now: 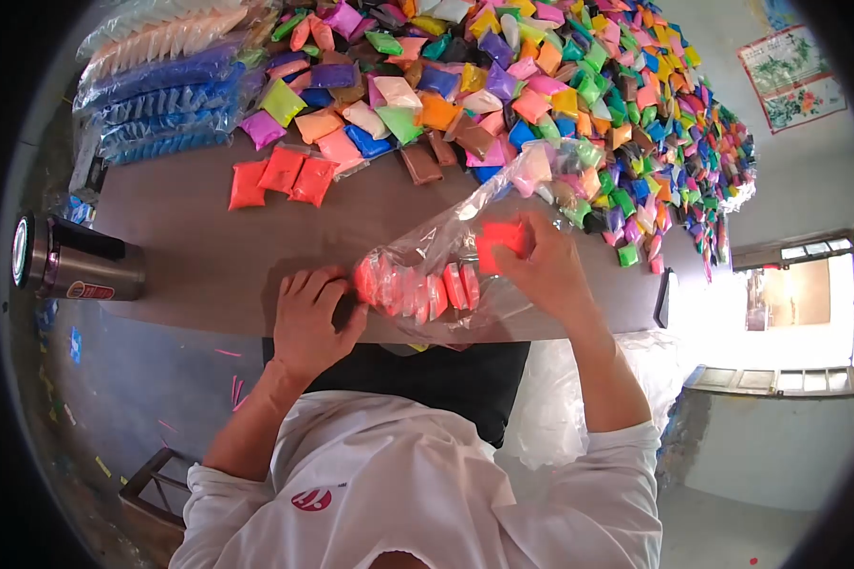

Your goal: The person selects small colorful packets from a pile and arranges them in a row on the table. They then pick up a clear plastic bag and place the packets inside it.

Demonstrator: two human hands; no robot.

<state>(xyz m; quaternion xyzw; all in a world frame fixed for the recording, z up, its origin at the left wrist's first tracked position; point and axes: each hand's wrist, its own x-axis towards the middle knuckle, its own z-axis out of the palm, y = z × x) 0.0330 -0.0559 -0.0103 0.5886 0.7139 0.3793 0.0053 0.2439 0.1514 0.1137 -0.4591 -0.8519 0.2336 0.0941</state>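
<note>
My right hand (546, 261) pinches a red packet (499, 248) over the open side of a clear plastic bag (446, 232). Inside the bag, several red packets (417, 289) stand in a row near the table's front edge. My left hand (315, 318) rests at the left end of that row, its fingers spread on the table, with the thumb near the bag; nothing shows in it. Three loose red packets (283, 173) lie on the table further back, to the left.
A large heap of colourful packets (579, 85) covers the back and right of the brown table (180, 218). Filled bags of packets (166, 104) are stacked at the back left. A steel flask (85, 261) is at the left edge, a dark flat object (667, 299) at the right.
</note>
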